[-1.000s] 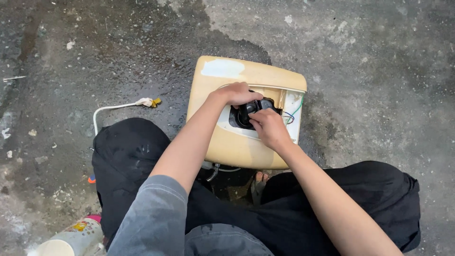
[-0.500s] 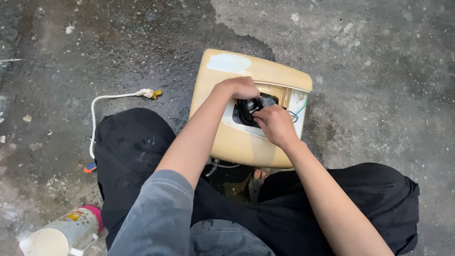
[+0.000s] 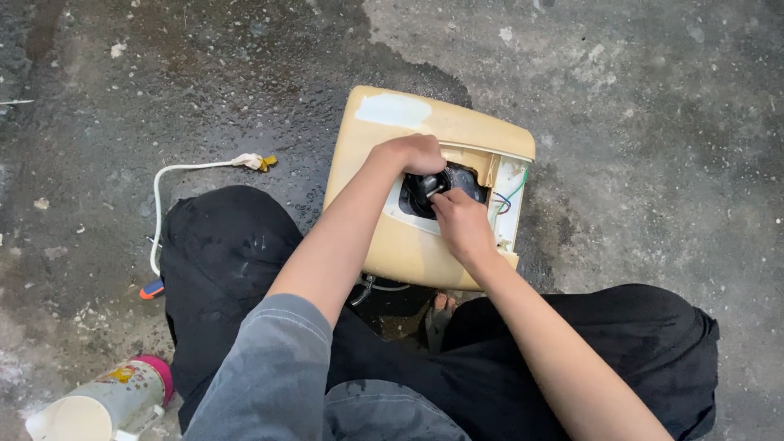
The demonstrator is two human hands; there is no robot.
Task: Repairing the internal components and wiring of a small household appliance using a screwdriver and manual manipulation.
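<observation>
Casing [image 3: 425,188] sits on the floor [image 3: 653,122] between the knees, same spot as before. Left hand [image 3: 412,153] stays fisted on the opening's rim. Right hand [image 3: 461,224] now pinches the black part [image 3: 433,188] inside; work continues in the opening. Cord [image 3: 188,175] left.

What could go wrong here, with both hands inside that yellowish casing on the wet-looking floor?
The thin coloured wires lie bare right beside the right hand; a tug might snag or break them. The left hand works at the edge of the opening in the beige casing, which might scrape the fingers. The white cable lies across dark, damp-looking concrete.
</observation>
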